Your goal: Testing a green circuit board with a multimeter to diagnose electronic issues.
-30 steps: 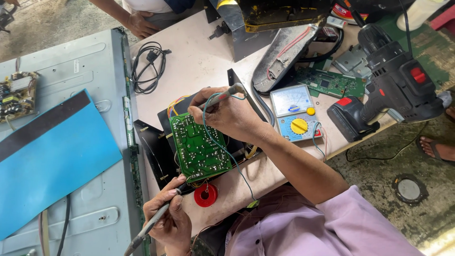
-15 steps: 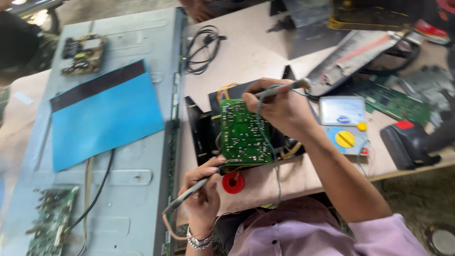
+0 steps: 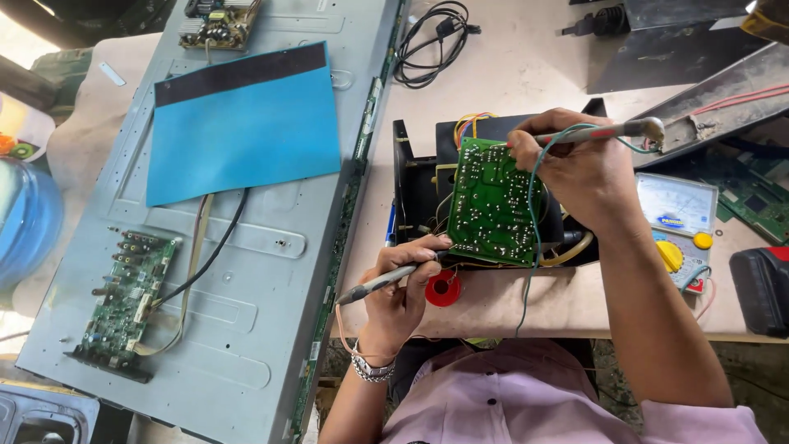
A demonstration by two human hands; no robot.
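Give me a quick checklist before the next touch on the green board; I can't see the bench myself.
1. Left hand grips the grey pen-like tool: ok.
2. Tool tip at the lower edge of the green circuit board: ok.
3. Right hand holds a second tool at the board's top edge: ok.
4. Board propped tilted on the black chassis: ok.
5. Whether either tip touches a joint: cannot tell.
6. Green wire hangs across the board: not ok.

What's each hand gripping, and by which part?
Left hand holds a soldering iron by its handle. Right hand holds a probe mid-shaft, over the green circuit board.
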